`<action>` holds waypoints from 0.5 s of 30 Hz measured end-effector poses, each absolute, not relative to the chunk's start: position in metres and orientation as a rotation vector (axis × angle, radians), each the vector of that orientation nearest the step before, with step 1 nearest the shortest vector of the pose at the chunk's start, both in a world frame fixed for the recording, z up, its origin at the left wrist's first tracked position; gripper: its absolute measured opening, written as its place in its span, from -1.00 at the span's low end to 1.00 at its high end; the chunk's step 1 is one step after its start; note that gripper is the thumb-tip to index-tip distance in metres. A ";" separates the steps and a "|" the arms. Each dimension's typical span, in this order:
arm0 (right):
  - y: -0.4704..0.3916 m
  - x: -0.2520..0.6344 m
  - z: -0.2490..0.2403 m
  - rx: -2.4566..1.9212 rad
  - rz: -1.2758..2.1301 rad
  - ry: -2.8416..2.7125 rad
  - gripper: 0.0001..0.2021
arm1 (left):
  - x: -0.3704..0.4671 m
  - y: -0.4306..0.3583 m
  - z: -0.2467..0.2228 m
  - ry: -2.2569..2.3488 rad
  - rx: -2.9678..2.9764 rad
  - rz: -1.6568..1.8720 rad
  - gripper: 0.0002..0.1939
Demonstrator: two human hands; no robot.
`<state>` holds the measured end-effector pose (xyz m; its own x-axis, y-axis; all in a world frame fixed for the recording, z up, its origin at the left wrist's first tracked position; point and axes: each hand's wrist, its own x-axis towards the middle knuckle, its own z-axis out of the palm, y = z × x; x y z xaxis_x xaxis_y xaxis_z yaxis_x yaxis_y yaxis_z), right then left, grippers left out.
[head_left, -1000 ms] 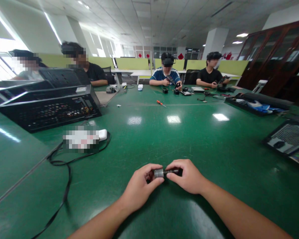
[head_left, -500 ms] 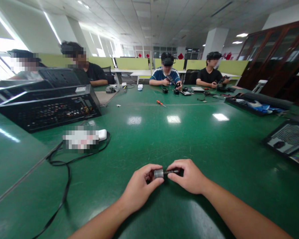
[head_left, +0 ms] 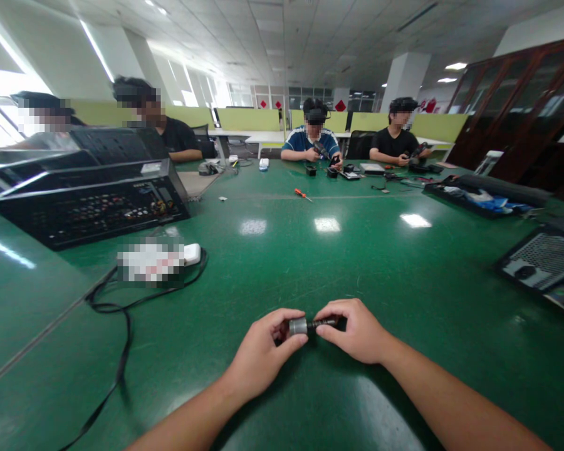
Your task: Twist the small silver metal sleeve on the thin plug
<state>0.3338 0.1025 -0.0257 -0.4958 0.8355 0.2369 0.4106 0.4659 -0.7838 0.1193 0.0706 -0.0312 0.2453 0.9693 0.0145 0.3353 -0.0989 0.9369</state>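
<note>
Nearer than the orange screwdriver [head_left: 303, 195] on the green bench [head_left: 263, 269], the left hand [head_left: 263, 357] pinches a metal cylinder [head_left: 298, 326] and the right hand [head_left: 357, 335] pinches a dark rod [head_left: 323, 323] in line with it. Left of the screwdriver, a black computer case [head_left: 23, 219] holds small coloured parts [head_left: 162, 207]; right of the screwdriver, an open black tray [head_left: 455, 199] holds a blue-and-white bundle [head_left: 486, 201].

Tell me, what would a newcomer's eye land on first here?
Probably the lower middle: the left hand has its grip on a gray cylinder, the right hand on a dark rod in line with it. Beyond them, a small orange screwdriver pops against the broad green table. At left, a black computer case looms large.
</note>
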 end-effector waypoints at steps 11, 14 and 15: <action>0.104 0.336 -0.027 -1.034 0.887 -2.095 -0.87 | 0.119 0.071 -0.031 1.231 1.597 0.882 -0.69; 0.104 0.337 -0.027 -1.035 0.889 -2.094 -0.88 | 0.120 0.070 -0.031 1.227 1.593 0.886 -0.68; 0.104 0.337 -0.027 -1.035 0.890 -2.095 -0.88 | 0.120 0.070 -0.030 1.228 1.591 0.887 -0.68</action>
